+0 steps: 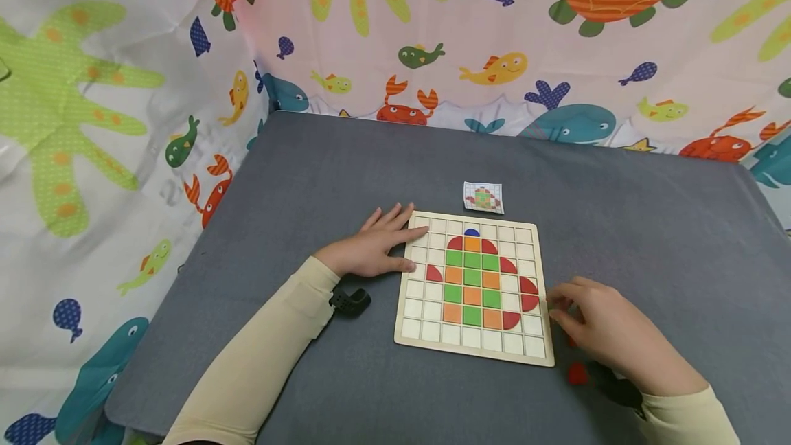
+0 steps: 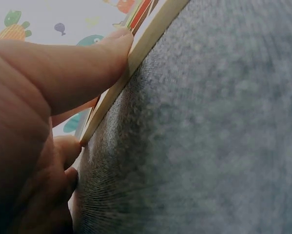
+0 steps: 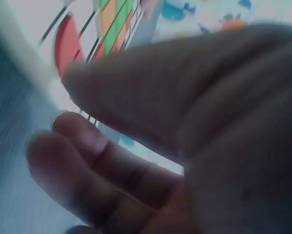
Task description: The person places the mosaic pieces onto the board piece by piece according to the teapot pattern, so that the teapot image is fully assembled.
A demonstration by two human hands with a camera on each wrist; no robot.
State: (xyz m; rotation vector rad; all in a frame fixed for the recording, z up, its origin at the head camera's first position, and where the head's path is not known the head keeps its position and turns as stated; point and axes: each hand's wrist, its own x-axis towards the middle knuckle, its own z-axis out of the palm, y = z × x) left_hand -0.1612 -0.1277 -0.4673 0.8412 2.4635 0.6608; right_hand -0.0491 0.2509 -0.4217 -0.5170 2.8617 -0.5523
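A wooden grid board point(image 1: 430, 290) lies on the table, with green squares point(image 1: 472, 277), orange squares point(image 1: 452, 313), red quarter-round pieces point(image 1: 510, 321) and a blue half-round piece point(image 1: 472, 233) in its cells. My left hand point(image 1: 373, 246) rests at the board's left edge, fingers spread. Its thumb point(image 2: 102, 53) touches the wooden rim. Beside the right edge is my right hand point(image 1: 596, 318), fingers bent loosely. In the right wrist view, thumb and fingertips stand apart with nothing visible between them, near a red piece point(image 3: 68, 44) on the board.
Behind the board lies a small card point(image 1: 483, 198) printed with a similar coloured pattern. A loose red piece point(image 1: 577, 373) sits near my right wrist, and another is mostly hidden under that hand. Sea-animal curtains point(image 1: 457, 88) border the grey table point(image 1: 346, 170).
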